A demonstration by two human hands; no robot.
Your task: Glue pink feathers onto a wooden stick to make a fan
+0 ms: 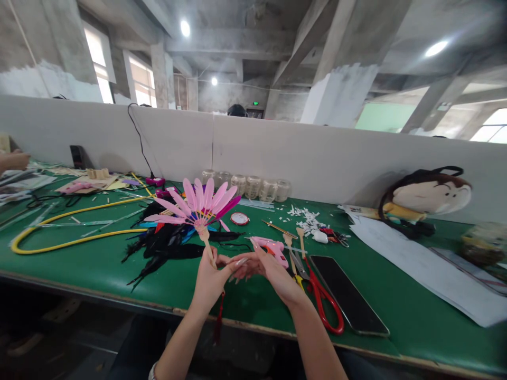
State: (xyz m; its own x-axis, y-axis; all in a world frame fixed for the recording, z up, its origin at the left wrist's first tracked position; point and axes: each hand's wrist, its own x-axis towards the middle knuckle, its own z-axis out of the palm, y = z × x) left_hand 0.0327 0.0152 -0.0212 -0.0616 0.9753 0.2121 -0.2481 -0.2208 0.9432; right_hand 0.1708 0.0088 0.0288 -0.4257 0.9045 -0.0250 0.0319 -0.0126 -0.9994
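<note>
My left hand [209, 277] is closed round the thin wooden handle of a pink feather fan [198, 203], which stands upright and spread above the green table [99, 264]. A dark red tassel [219, 316] hangs below that hand. My right hand [269, 269] meets the left at the base of the handle, its fingers pinched there; what it pinches is too small to make out. A pink glue gun [271, 246] lies just behind the right hand.
Black feathers [166, 245] and a yellow hose [75, 227] lie to the left. Red-handled scissors [325, 301] and a black phone [348, 293] lie to the right, then white paper [420, 264] and a plush doll [428, 198]. Jars [253, 186] line the white partition. Another person's hand [13, 158] shows at far left.
</note>
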